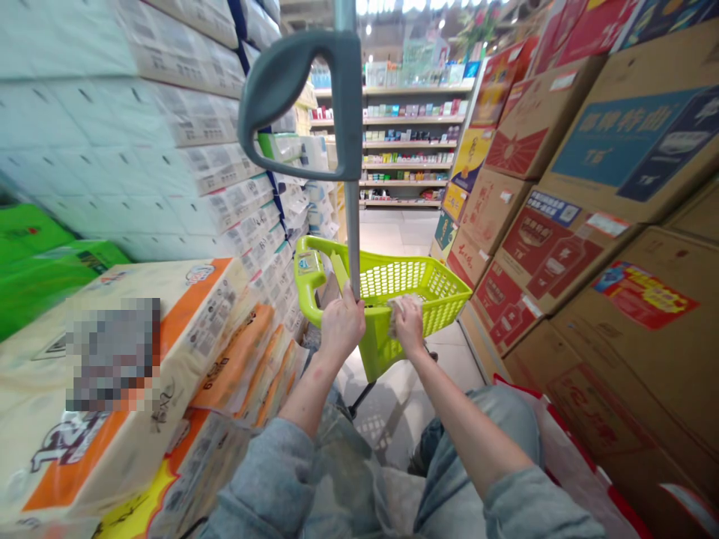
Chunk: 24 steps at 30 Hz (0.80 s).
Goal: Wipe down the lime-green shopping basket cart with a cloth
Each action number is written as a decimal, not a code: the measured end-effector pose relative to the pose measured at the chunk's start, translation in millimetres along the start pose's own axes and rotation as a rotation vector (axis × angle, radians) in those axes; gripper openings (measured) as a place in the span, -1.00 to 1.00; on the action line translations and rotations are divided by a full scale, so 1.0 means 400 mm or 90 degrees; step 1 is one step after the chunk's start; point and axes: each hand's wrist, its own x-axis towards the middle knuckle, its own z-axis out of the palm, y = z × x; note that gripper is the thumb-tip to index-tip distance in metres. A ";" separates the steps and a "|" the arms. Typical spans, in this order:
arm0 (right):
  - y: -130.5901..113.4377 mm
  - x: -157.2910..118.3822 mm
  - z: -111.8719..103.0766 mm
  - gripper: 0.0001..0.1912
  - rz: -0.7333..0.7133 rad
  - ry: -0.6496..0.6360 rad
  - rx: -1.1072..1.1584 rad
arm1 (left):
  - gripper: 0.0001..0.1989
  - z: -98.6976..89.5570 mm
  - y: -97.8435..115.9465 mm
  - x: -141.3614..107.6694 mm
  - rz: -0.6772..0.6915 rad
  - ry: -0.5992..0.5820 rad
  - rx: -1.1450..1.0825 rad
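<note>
A lime-green shopping basket cart (382, 344) stands in the aisle, with a metal pole (351, 232) rising at its near side to a grey loop handle (351, 112). My left hand (341, 322) is closed at the base of the pole, its thumb and fingers against the cart's rim. On the right side of that rim, my right hand (408, 322) is closed around a pale crumpled cloth (400, 305) and presses it to the green plastic. The basket's latticed part extends forward and to the right of my hands. My palms are hidden.
Packs of tissue (191, 112) are piled high on the left, with an orange and cream pack (185, 299) nearer. Stacked cardboard boxes (595, 374) line the right side. Stocked shelves (413, 120) stand ahead across the tiled floor (393, 232).
</note>
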 end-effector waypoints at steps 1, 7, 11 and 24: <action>-0.038 -0.016 0.011 -0.68 -0.031 -0.022 0.030 | -0.52 -0.005 -0.002 0.001 0.000 -0.009 -0.001; -0.146 -0.069 0.034 -0.58 -0.156 -0.093 0.077 | -0.68 -0.054 -0.053 0.020 0.088 -0.083 0.011; -0.065 -0.038 0.014 -0.61 -0.145 -0.089 0.044 | -0.59 -0.072 -0.092 0.028 0.140 -0.177 0.084; -0.134 -0.144 0.048 -0.40 -0.137 -0.078 0.028 | -0.54 -0.076 -0.101 0.048 0.216 -0.249 0.076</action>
